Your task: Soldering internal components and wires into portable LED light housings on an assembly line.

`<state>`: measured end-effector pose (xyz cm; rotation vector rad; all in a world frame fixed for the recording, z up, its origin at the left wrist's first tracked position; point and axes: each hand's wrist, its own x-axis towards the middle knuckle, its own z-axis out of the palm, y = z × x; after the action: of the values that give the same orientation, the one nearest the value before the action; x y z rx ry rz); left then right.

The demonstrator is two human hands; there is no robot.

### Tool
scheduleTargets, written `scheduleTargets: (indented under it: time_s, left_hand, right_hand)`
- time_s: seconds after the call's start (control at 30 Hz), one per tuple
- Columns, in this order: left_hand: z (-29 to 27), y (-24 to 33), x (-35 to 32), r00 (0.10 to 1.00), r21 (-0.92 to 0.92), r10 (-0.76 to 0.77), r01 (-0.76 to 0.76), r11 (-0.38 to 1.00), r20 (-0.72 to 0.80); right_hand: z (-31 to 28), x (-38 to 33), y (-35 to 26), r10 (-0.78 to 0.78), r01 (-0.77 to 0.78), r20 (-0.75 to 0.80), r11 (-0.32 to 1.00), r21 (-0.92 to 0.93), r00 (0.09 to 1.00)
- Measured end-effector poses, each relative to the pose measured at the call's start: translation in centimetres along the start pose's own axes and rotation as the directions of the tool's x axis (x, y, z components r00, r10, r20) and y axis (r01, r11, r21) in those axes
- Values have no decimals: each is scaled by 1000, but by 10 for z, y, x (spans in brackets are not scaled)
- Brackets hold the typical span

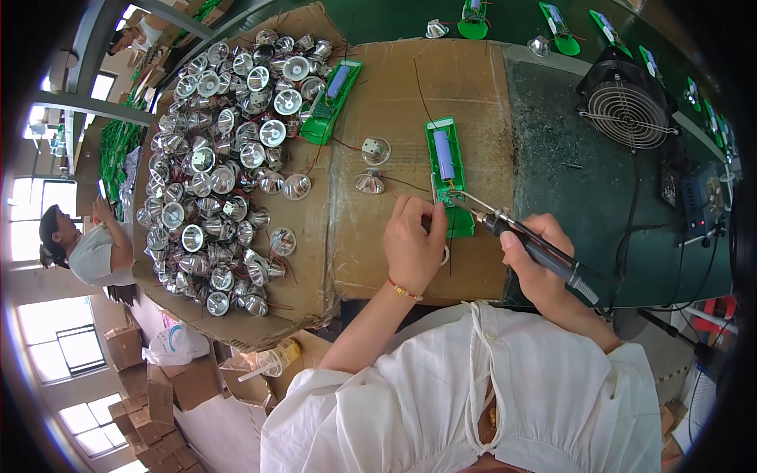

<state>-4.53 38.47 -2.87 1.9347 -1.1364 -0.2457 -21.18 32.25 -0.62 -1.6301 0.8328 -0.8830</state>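
Note:
My right hand point(540, 256) is wrapped round a soldering iron point(544, 258), whose tip points at a small circuit board point(449, 197). That board lies in a long green plastic housing point(464, 227) together with a purple cylindrical battery point(444, 154). Beside the board, my left hand point(415, 243) is closed in a pinch at the housing's edge; whatever its fingertips hold is too small to make out. Left of the housing lie two silver reflector cups, one with its white base up point(375, 150) and one on its side point(369, 183), with thin wires nearby.
A big heap of silver reflectors point(225, 177) covers the left cardboard, with another green housing point(331, 102) at its edge. A fan with a wire guard point(627, 114) stands at right, near a dark powered box point(702, 206). More housings line the far side. A person point(95, 248) works at left.

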Motion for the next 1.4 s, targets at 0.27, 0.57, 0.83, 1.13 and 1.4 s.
scheduleTargets:
  time_s: [0.27,0.57,0.83,1.13,1.4]
  left_hand:
    - [1,-5,0,999,23,32,-32,999,-8]
    - [-1,-6,1,1000,4,0,0,1000,12]
    - [-9,1,1,986,-367,-161,165,915,41]
    - [-8,1,-1,986,-177,-8,38,984,168]
    - [-5,-1,-1,986,-166,-25,53,985,165]
  right_hand:
    - [-16,-7,2,-147,162,-145,982,93,978]
    - [-26,-4,17,-58,103,-265,982,160,963]
    - [-18,-12,16,-11,25,-59,971,236,998]
    - [-11,-13,24,49,-32,-86,982,184,995]
    - [-11,-11,25,74,-60,-75,982,177,994]
